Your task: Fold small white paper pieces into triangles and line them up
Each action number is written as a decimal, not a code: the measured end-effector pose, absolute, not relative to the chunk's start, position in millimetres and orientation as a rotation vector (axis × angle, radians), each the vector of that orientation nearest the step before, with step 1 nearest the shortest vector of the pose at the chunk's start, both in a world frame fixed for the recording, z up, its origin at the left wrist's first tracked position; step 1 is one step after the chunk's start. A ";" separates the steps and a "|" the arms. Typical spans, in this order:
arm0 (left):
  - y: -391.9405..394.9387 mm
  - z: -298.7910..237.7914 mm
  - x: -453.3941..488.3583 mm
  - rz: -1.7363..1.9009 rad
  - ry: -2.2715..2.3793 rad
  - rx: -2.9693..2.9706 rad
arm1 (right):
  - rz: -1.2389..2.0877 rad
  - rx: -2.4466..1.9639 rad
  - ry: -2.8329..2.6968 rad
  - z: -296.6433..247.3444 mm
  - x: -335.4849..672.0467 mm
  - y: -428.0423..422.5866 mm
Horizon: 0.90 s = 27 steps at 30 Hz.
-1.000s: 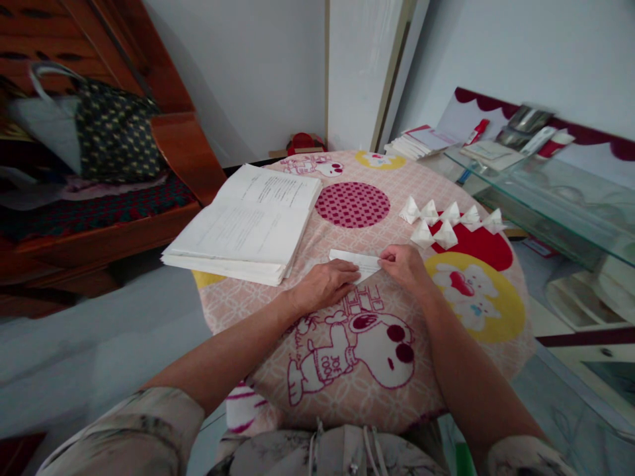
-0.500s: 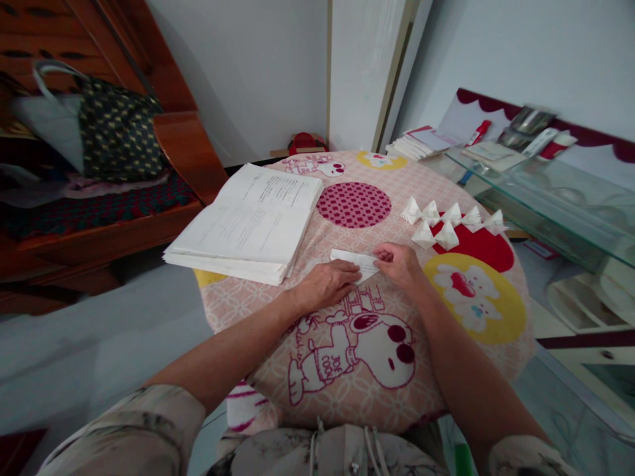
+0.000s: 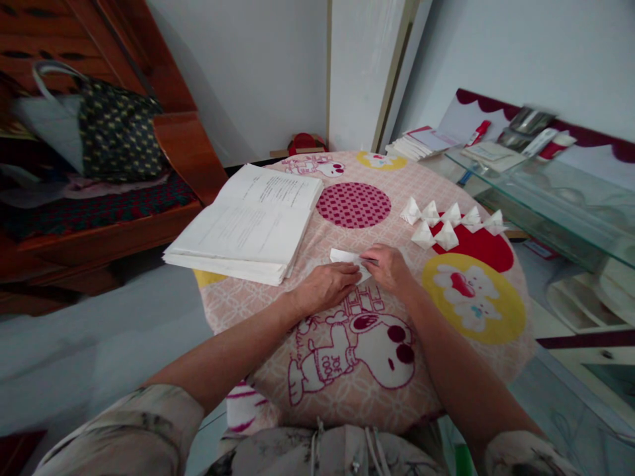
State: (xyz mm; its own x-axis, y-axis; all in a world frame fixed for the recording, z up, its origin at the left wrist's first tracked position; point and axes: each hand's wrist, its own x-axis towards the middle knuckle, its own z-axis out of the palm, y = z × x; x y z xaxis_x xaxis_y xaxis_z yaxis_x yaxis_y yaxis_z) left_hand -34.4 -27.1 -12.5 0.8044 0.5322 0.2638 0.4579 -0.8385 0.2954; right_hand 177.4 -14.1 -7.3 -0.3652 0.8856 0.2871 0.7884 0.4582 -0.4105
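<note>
A small folded piece of white paper point(image 3: 342, 255) lies on the round, cloth-covered table in front of me. My left hand point(image 3: 331, 284) rests over its near left part, fingers bent and pressing it down. At the right end, my right hand point(image 3: 387, 266) pinches the paper's edge between thumb and fingers and holds it turned up toward the left. Part of the sheet is hidden beneath both hands. Several folded white paper pieces with pointed tops point(image 3: 446, 235) stand in two rows to the far right of my right hand.
An open stack of printed pages point(image 3: 238, 225) lies on the table's left side. More papers point(image 3: 421, 142) sit at the back right edge. A glass shelf point(image 3: 546, 198) borders the table on the right, and a wooden bench point(image 3: 183, 145) stands at the left.
My right hand has moved slightly left, bringing the paper's right end over with it. My left hand has stayed in place on the paper.
</note>
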 end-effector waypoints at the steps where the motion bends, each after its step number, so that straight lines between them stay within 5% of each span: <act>1: -27.6 -11.9 -34.1 0.495 0.779 2.776 | 0.276 -1.381 -2.255 -8.0 176.3 -14.5; 27: -41.3 -9.5 -28.5 0.352 1.052 2.933 | -0.039 -1.443 -2.543 -9.4 157.9 -36.3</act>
